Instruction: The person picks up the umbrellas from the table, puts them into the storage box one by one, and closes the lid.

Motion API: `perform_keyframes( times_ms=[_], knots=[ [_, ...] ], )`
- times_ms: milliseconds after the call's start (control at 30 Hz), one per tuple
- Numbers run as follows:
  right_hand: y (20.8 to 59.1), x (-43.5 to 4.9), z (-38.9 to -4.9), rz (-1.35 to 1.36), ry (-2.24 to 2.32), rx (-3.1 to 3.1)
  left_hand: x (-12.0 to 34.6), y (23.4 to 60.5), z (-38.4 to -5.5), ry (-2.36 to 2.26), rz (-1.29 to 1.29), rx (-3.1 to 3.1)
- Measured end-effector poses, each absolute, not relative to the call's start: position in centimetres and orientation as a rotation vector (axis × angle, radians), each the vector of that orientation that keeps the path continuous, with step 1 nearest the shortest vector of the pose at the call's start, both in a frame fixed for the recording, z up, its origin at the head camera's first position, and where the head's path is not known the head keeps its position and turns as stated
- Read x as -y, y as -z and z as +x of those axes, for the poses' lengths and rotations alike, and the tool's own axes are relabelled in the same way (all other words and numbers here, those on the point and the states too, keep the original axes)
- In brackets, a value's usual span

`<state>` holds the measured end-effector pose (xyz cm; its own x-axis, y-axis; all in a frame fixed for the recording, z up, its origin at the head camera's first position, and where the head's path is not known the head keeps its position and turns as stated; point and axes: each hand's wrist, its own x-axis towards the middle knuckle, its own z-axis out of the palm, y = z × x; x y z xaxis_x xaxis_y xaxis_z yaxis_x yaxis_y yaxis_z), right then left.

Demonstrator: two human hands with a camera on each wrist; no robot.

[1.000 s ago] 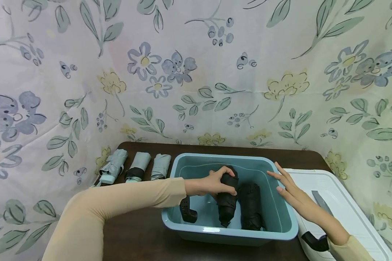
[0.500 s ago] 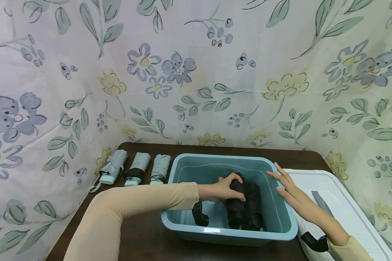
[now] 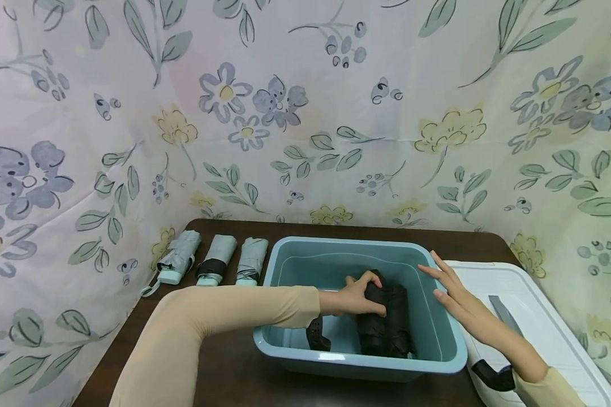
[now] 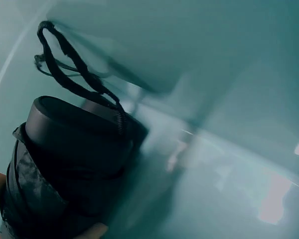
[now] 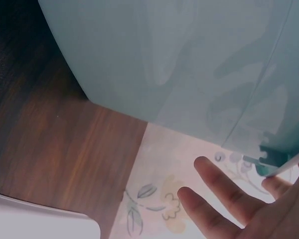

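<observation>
My left hand (image 3: 358, 295) grips a folded black umbrella (image 3: 371, 336) low inside the blue-green plastic bin (image 3: 336, 357). A second folded black umbrella (image 3: 399, 325) lies right alongside it, on its right. The left wrist view shows the held umbrella's handle end (image 4: 74, 132) with a looped wrist strap (image 4: 72, 57); the other umbrella is mostly hidden behind it. My right hand (image 3: 460, 302) is at the bin's right rim with its fingers extended. In the right wrist view, the fingers (image 5: 229, 194) are spread beside the bin's outer wall (image 5: 154, 64).
Three folded pale green umbrellas (image 3: 180, 257) lie in a row on the dark wooden table (image 3: 234, 373), left of the bin. A white plastic lid (image 3: 545, 322) is to the bin's right, under my right forearm. Floral cloth (image 3: 305, 113) hangs behind the table.
My left hand has moved right and lowered the black umbrella against the other one. Between half a second ago and now it shifted only slightly. The right hand has stayed at the rim.
</observation>
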<state>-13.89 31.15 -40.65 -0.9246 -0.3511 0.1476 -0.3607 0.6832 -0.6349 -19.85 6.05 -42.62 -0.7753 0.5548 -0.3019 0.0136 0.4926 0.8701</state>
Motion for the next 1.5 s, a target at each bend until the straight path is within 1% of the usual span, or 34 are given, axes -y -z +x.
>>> perform_keyframes(
  times_ms=[267, 567, 967, 1267, 1500],
  knots=[
    [41.1, -31.3, -13.8, 0.605, -1.118, 2.855, -5.9, 43.4, -19.5, -1.189, 0.433, -2.251],
    [40.9, -31.5, -13.6, 0.597, -1.12, 2.839, -6.4, 43.2, -19.3, -1.196, 0.461, -2.229],
    [40.7, -31.2, -13.8, 0.6, -1.153, 2.822, -6.5, 43.8, -19.7, -1.177, 0.388, -2.217],
    [40.8, -31.1, -13.8, 0.614, -1.164, 2.822, -6.5, 43.5, -19.5, -1.19, 0.329, -2.148],
    [41.1, -31.1, -14.0, 0.62, -1.173, 2.827, -6.2, 43.4, -19.7, -1.113, 0.352, -2.18]
  ],
)
